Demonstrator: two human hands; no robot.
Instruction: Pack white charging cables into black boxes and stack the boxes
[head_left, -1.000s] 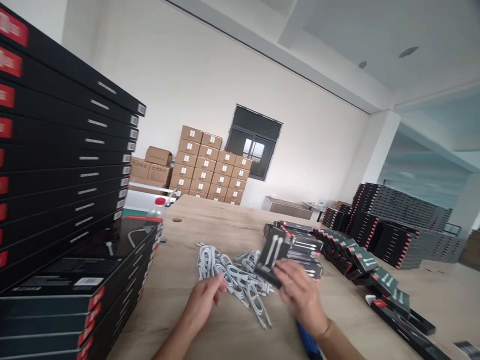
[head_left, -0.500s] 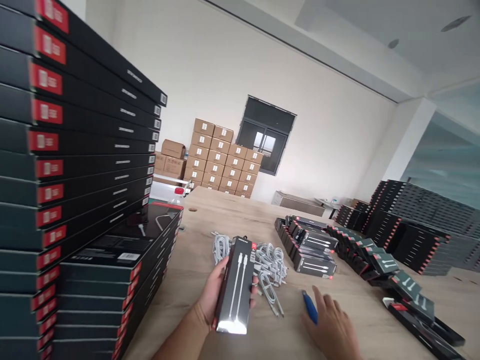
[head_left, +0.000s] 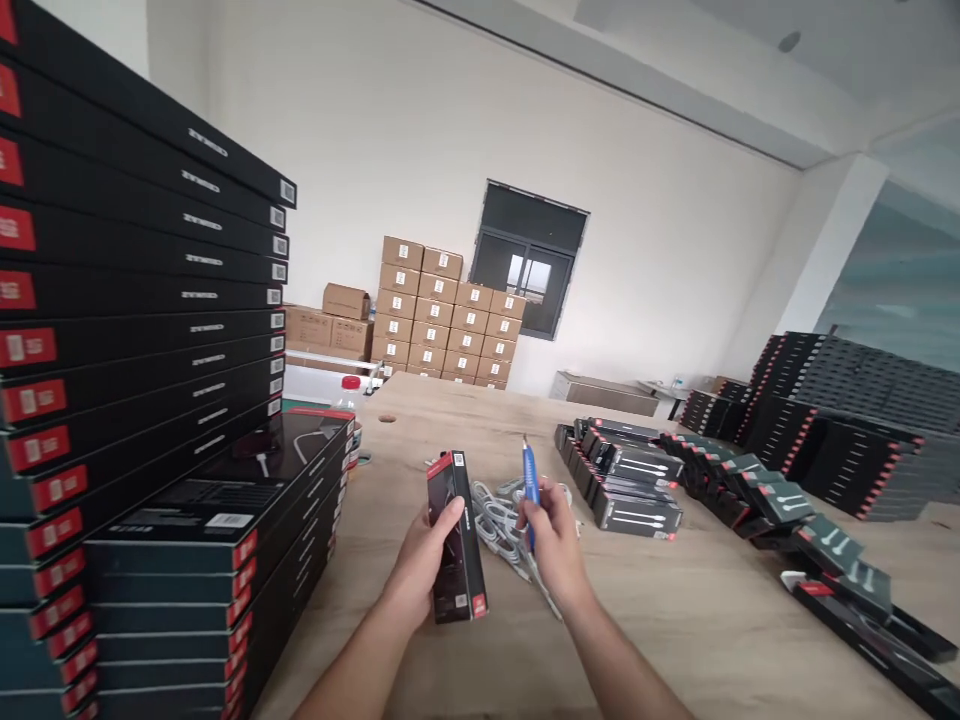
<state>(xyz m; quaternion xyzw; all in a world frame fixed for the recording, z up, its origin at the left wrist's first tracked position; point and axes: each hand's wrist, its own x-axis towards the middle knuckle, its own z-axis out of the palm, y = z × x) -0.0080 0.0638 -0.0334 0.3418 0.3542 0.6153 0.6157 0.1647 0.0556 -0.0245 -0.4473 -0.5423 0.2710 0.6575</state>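
My left hand [head_left: 424,555] is closed round a slim black cable box [head_left: 459,545] with red corners, turned so that a narrow side and part of a broad face show. In my right hand [head_left: 553,535] is a blue utility knife [head_left: 532,490], gripped by its handle with the tip pointing up and away from me. The knife is apart from the box, a little to its right. Behind and between my hands lie coiled grey-white cables [head_left: 499,520] on the wooden table [head_left: 420,680], partly hidden by the box and my right hand.
Tall stacks of flat black boxes [head_left: 202,350] stand close on my left. Right of the cables sit smaller cable boxes [head_left: 637,510] and a row of opened boxes [head_left: 780,510]. A red-capped bottle [head_left: 350,395] stands behind the left stack. Brown cartons [head_left: 431,310] are piled by the far wall.
My right hand has picked up the blue utility knife from the table and brought it left, near the box. My left hand has turned the box from its front face to its side.
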